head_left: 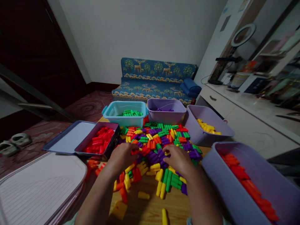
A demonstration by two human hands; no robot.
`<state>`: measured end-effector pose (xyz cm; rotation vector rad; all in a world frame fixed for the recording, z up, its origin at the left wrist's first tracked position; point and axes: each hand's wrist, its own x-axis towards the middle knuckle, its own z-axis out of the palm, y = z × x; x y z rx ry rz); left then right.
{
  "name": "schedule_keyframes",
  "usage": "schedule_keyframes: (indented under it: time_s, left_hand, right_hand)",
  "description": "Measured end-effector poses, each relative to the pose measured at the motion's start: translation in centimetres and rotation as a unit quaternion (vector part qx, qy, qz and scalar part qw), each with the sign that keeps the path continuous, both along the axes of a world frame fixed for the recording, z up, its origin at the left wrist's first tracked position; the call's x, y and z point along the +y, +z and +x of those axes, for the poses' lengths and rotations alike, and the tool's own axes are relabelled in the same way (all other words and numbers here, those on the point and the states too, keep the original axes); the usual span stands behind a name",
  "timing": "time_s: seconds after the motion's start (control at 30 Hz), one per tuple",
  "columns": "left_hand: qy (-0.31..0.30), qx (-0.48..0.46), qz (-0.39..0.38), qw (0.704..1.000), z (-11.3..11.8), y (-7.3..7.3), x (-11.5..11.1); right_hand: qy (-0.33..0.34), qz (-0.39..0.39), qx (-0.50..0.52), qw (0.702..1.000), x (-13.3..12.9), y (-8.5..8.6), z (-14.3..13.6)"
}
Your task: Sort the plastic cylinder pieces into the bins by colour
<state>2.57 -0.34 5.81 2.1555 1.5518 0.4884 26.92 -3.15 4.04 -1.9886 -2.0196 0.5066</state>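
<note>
A mixed pile of bullet-shaped plastic building blocks [153, 156] in red, orange, yellow, green and purple covers the wooden table. My left hand [124, 155] is at the pile's left side, its fingers curled around a red building block [134, 152]. On the right side, my right hand [177, 158] reaches in with thumb and fingers apart. A yellow building block [167, 153] shows in that gap, beside joined purple blocks [154, 157]. Nearer me, joined green blocks [167, 179] and yellow blocks [160, 189] lie flat between my forearms.
Behind the pile stand a turquoise bin [124, 120] with green blocks and a lilac bin [166, 117] with purple ones. To the right, one bin [199, 134] holds yellow blocks, another [215, 168] red-orange. A hinged case [109, 154] of red blocks and a white stool [42, 184] are left.
</note>
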Motion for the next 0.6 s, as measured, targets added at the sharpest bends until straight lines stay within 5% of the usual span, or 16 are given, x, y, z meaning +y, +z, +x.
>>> schedule_keyframes:
  time_s: [0.2,0.6]
  left_hand:
    - [-0.045,0.116,-0.005,0.992,1.6,-0.8,-0.9]
    - [-0.082,0.121,0.003,0.989,4.3,-3.5,-1.8]
  right_hand:
    - [0.039,0.001,-0.106,0.994,-0.9,0.0,-2.2]
    - [0.049,-0.002,-0.079,0.996,-0.6,-1.2,-3.0]
